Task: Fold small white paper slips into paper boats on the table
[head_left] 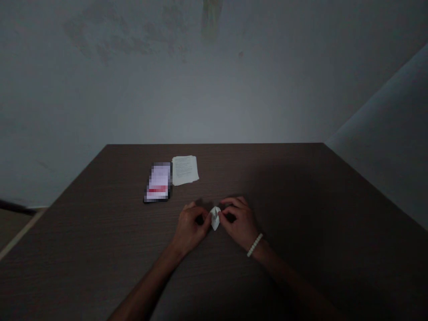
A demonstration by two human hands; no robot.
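Note:
A small piece of folded white paper is held between my two hands, low over the middle of the table. It is pointed at the bottom, with a dark crease or opening near its top. My left hand pinches its left edge between thumb and forefinger. On the other side, my right hand pinches the right edge, its remaining fingers reaching forward. A pale beaded bracelet circles my right wrist. The fingertips hide the paper's side edges.
The dark brown wooden table ends at a stained grey wall. Beyond my left hand lies a phone with its screen lit and blurred. Touching or nearly touching it is a stack of printed paper sheets.

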